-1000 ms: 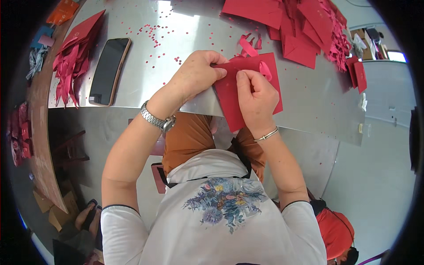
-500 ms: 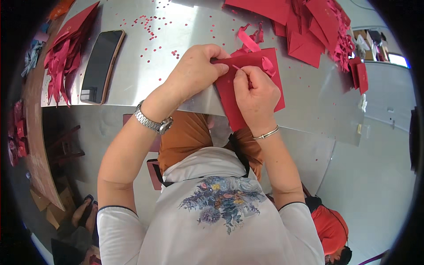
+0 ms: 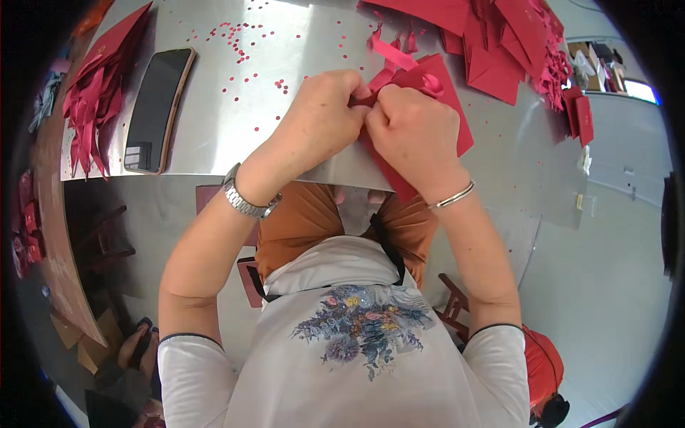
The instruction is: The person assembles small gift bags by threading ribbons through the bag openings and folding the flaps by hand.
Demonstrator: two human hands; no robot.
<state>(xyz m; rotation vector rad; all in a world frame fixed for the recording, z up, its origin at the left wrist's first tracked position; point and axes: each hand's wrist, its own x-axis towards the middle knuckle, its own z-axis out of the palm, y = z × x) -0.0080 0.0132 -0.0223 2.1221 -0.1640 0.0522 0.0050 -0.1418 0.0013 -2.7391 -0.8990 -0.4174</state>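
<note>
A flat red paper bag (image 3: pixel 455 118) lies tilted at the table's near edge, its lower corner jutting over my lap. My left hand (image 3: pixel 325 110) pinches its upper left edge between thumb and fingers. Pressed up against those fingertips, my right hand (image 3: pixel 417 132) is closed in a tight pinch over the bag. A pink-red ribbon (image 3: pixel 392 53) loops above my hands, and another twist of it sits by the right knuckles. The bit of ribbon between my right fingertips is hidden now.
A smartphone (image 3: pixel 158 110) lies left on the metal table (image 3: pixel 214 146). Beyond it is a stack of red bags (image 3: pixel 114 43) with dangling ribbons. More red paper bags (image 3: pixel 492 68) pile up at the far right. Red paper dots are scattered about. A person in red (image 3: pixel 542 360) is at lower right.
My right hand has turned knuckles-up and moved in against my left fingertips. The paper bag has rotated, and the ribbon's visible tip has gone out of sight behind my fingers.
</note>
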